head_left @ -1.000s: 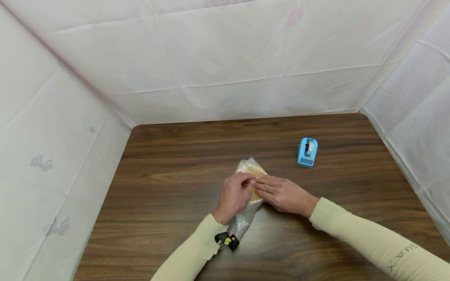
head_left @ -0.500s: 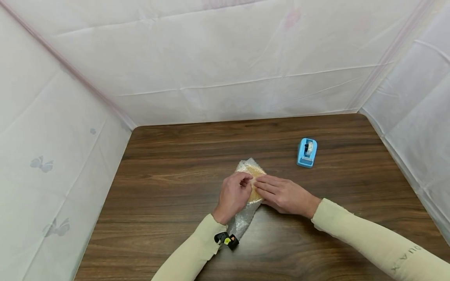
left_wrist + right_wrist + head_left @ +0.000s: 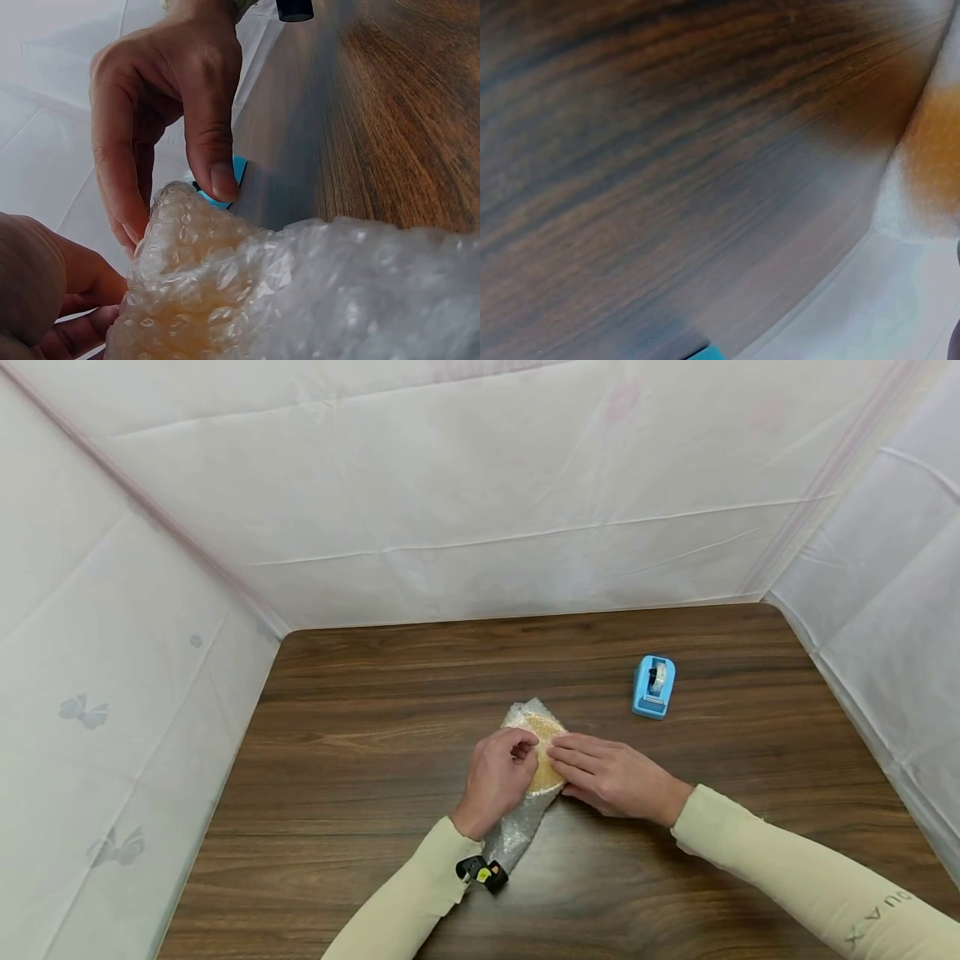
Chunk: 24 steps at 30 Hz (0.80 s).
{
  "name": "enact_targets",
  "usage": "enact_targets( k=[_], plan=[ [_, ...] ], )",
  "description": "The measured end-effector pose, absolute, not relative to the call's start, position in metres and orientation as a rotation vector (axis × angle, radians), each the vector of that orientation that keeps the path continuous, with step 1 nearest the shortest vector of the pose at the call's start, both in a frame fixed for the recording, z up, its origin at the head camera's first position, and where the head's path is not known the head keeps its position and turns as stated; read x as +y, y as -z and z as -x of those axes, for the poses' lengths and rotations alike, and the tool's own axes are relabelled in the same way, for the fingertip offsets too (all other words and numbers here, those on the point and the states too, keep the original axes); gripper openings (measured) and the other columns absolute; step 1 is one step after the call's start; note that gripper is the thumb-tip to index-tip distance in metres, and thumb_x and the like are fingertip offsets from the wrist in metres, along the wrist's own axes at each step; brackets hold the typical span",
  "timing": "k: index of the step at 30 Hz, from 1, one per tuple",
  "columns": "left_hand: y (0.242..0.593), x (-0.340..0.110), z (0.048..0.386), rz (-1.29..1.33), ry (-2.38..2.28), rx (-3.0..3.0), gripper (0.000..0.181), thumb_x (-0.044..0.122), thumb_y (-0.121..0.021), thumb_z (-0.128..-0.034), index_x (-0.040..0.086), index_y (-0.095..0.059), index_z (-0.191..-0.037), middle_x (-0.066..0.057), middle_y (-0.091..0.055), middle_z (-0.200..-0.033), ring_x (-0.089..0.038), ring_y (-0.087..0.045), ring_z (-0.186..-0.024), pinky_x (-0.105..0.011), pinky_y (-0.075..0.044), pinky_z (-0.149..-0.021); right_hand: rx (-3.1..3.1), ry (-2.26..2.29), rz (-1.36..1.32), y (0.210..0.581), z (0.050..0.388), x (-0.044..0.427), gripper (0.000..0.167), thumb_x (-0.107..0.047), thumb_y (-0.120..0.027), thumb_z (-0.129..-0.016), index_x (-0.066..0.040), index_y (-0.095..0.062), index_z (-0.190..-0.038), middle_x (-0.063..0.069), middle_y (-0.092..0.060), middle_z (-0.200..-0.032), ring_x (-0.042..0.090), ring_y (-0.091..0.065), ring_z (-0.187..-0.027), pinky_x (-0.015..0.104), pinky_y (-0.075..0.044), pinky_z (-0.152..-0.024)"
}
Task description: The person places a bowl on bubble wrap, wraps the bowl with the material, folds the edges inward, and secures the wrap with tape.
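Note:
A round, flat, golden-yellow thing (image 3: 545, 768) lies on the table, covered in clear bubble wrap (image 3: 517, 835); its exact kind is hidden by the wrap. My left hand (image 3: 498, 777) is over the left part of the bundle, fingers curled and pinching the bubble wrap near the middle of the disc. From the right, my right hand (image 3: 611, 775) rests with nearly straight fingers on the disc's right edge, its thumb lower down at the side. In the left wrist view the bubbled sheet (image 3: 202, 292) stands between the left hand (image 3: 52, 292) and the right hand (image 3: 176, 105).
A blue tape dispenser (image 3: 653, 687) with a roll of clear tape stands at the back right of the dark wooden table (image 3: 360, 735). White sheets (image 3: 480, 485) hang along the back and both sides. A small black device sits on the left wrist (image 3: 482, 873).
My right hand has slid slightly to the right, uncovering more of the golden disc. The left hand and the bundle stay nearly where they were.

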<state>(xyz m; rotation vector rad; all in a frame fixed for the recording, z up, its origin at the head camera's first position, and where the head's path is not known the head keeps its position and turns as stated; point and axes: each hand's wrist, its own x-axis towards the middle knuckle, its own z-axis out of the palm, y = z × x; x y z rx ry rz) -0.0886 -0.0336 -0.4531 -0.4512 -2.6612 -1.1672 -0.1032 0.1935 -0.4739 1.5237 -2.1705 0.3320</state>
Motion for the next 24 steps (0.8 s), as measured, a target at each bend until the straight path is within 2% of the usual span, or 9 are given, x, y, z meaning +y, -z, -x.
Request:
enact_targets(
  k=[10, 18, 24],
  plan=[
    [0.4537, -0.0323, 0.0881, 0.463, 1.157, -2.659, 0.006, 0.005, -0.073, -0.0904, 0.009, -0.077, -0.087, -0.001, -0.076, -0.08, -0.01, -0.069, -0.073, -0.019, -0.055, -0.067, -2.206, -0.326, -1.516, 0.474, 0.1023, 0.1929, 0.046, -0.028, -0.08, -0.093, -0.001, -0.072, -0.128, 0.012, -0.075, -0.129, 0.026, -0.071, -0.123, 0.041, -0.06, -0.098],
    [0.4531, -0.0314, 0.0864, 0.475, 1.151, -2.674, 0.007, 0.007, -0.074, -0.0914, 0.011, -0.077, -0.086, 0.001, -0.076, -0.08, -0.008, -0.069, -0.072, -0.018, -0.054, -0.067, -2.223, -0.308, -1.506, 0.4722, 0.1013, 0.192, 0.041, -0.032, -0.072, -0.099, -0.002, -0.072, -0.128, 0.012, -0.075, -0.129, 0.026, -0.071, -0.123, 0.041, -0.06, -0.098],
    [0.4525, -0.0339, 0.0857, 0.616, 0.91, -2.694, 0.008, 0.011, -0.074, -0.0922, 0.013, -0.078, -0.086, 0.003, -0.079, -0.082, -0.012, -0.07, -0.073, -0.026, -0.056, -0.067, -2.23, -0.309, -1.501, 0.4729, 0.101, 0.1915, 0.04, -0.032, -0.074, -0.098, -0.003, -0.074, -0.126, 0.011, -0.076, -0.127, 0.025, -0.071, -0.121, 0.041, -0.06, -0.097]
  ],
)
